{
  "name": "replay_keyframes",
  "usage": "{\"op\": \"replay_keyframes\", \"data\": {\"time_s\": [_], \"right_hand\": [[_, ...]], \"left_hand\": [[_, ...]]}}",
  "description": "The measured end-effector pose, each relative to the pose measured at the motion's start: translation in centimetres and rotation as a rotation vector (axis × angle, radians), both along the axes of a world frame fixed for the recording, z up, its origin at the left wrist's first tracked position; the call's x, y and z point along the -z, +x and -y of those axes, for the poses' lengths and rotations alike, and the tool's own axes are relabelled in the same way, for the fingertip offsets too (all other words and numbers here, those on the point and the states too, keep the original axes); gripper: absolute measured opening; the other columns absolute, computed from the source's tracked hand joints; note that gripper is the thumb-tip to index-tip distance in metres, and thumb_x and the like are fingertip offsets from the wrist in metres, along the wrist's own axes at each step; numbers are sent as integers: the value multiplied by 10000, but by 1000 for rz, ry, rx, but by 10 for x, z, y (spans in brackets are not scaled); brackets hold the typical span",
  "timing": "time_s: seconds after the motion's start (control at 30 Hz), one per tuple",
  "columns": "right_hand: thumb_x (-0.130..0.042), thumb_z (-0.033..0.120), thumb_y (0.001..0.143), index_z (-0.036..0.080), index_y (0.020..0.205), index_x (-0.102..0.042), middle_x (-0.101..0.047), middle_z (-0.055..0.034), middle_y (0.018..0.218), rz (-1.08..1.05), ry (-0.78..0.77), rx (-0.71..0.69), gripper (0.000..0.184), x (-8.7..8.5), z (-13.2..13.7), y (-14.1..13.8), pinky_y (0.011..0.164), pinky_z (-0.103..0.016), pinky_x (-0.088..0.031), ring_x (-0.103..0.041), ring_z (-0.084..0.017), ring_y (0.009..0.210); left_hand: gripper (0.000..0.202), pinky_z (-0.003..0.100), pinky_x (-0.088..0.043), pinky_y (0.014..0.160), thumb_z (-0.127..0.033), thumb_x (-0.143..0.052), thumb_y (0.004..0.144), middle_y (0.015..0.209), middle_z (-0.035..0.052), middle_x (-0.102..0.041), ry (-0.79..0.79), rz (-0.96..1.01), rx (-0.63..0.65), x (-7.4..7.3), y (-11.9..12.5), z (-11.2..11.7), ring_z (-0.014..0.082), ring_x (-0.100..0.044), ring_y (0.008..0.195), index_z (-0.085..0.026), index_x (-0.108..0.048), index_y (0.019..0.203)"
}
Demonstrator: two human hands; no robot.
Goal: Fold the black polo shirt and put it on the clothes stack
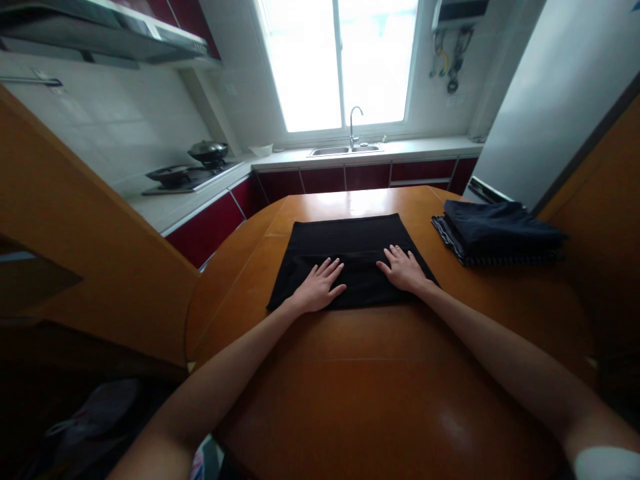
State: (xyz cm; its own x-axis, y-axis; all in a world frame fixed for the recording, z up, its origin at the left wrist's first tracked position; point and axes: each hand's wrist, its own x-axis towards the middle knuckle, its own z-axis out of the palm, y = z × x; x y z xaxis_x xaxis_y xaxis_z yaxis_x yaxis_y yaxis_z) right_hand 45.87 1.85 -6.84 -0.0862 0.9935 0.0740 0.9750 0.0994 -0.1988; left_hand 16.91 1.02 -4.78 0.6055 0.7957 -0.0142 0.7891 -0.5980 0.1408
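Observation:
A black folded cloth, probably a garment (345,235), lies flat on the wooden table (340,387), with a fold line running across its middle. My left hand (320,285) rests palm down on the left part of its near half, fingers spread. On the right part lies my right hand (403,268), flat as well, thumb held away from the other fingers. Neither hand grips the fabric. What kind of garment it is cannot be made out.
A stack of folded dark clothes (500,230) sits at the table's right side. Beyond the table are a counter with a sink (345,150), a stove (193,179) with pans at the left, and a fridge (550,87) at the right. A wooden panel (90,233) stands at the left.

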Motion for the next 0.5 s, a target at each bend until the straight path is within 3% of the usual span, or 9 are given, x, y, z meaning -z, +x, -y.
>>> {"op": "replay_keyframes", "data": {"time_s": [0.5], "right_hand": [[-187,629,1016,130,1559,-356,-260,-148,1647,4,4,-6,756,3,-1,1,1221,-502,-128,-167,-267,1537]], "left_hand": [[712,506,-105,1242,-629,-273,1018,1683,36,-114,3,-17,-1,2,0,-1,265,-42,1559,-254,-189,1618]]}}
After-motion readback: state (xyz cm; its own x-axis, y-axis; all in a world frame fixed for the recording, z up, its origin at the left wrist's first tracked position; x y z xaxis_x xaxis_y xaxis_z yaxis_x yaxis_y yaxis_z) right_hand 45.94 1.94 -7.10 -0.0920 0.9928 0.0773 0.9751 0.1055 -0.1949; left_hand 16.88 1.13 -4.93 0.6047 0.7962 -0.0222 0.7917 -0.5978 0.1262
